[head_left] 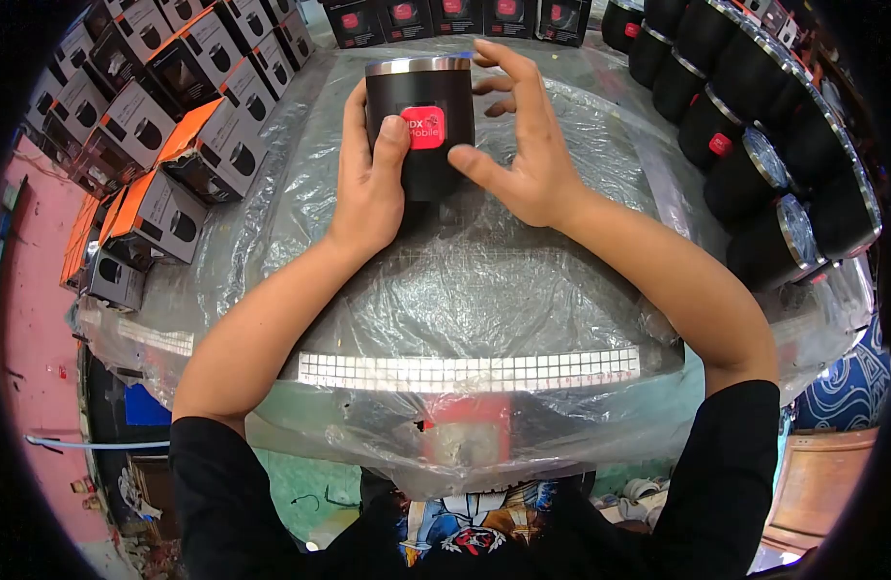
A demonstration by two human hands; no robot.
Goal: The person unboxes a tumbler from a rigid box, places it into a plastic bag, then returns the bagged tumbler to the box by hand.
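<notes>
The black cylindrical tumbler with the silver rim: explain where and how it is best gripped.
Probably grip the tumbler around its side wall below the rim, coming from the person's right: the rounded body suits a curved palm, and the left hand covers the left.

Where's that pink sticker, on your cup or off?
On: the pink sticker shows on the black cup, below its silver rim. How firmly, I can't tell.
</notes>
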